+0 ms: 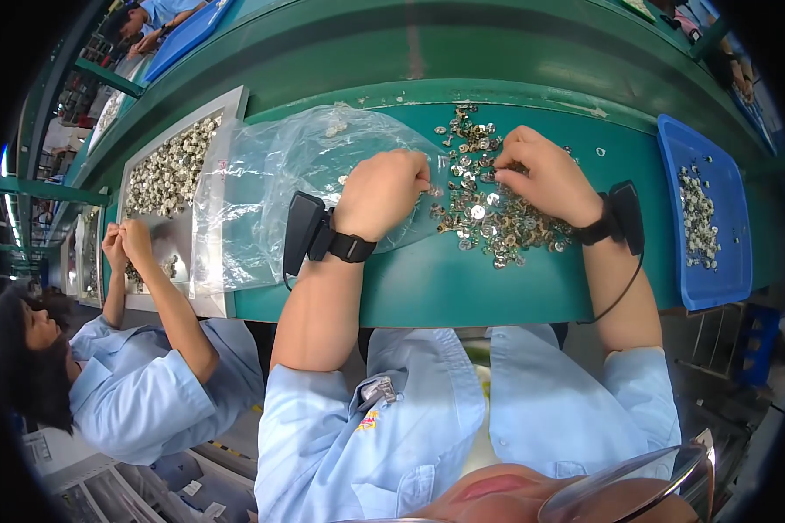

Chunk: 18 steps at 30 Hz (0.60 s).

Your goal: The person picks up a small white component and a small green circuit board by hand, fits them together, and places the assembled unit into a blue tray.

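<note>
A loose pile of small round metal parts [488, 218], silvery and brassy, lies on the green worktop [427, 296] in front of me. My left hand [380, 193] is closed, fingers curled at the pile's left side, over the edge of a clear plastic bag [270, 183]. Whatever its fingertips hold is hidden. Above the right part of the pile, my right hand [545, 177] is closed too, thumb and forefinger close together. Anything between them is too small to make out. A black strap with a dark box sits on each wrist.
At the right stands a blue tray [737, 253] with small pale parts in it. To the left, a metal tray [183, 261] holds many similar parts, and a co-worker's hands [126, 244] are raised over it. A green ledge [541, 96] runs along the worktop's back.
</note>
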### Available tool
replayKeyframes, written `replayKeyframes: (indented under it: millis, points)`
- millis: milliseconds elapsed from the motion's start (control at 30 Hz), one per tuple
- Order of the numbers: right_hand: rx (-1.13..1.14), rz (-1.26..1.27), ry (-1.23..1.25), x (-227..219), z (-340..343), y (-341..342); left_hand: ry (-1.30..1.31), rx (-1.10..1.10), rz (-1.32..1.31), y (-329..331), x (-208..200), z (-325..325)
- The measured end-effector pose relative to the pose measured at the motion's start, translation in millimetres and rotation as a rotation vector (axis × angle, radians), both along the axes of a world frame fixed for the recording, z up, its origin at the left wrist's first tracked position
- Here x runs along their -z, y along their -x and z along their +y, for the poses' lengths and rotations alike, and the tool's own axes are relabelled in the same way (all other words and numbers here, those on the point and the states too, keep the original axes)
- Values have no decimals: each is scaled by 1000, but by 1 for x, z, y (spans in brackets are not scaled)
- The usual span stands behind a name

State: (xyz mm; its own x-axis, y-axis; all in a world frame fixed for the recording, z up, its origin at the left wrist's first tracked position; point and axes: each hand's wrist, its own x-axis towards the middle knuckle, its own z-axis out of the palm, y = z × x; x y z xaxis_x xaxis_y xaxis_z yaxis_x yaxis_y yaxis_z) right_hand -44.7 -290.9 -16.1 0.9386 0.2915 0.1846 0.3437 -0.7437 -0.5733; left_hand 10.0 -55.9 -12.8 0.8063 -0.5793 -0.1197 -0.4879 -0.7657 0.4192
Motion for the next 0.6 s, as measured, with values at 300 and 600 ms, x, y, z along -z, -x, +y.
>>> replayKeyframes:
  millis: [300, 600]
  points:
    - [-36, -52, -184, -2, 1, 0, 29, -297, -864, -46, 47, 27]
    - [-10, 26, -231, -2, -2, 0, 317, -147, -127, -28, 26, 12]
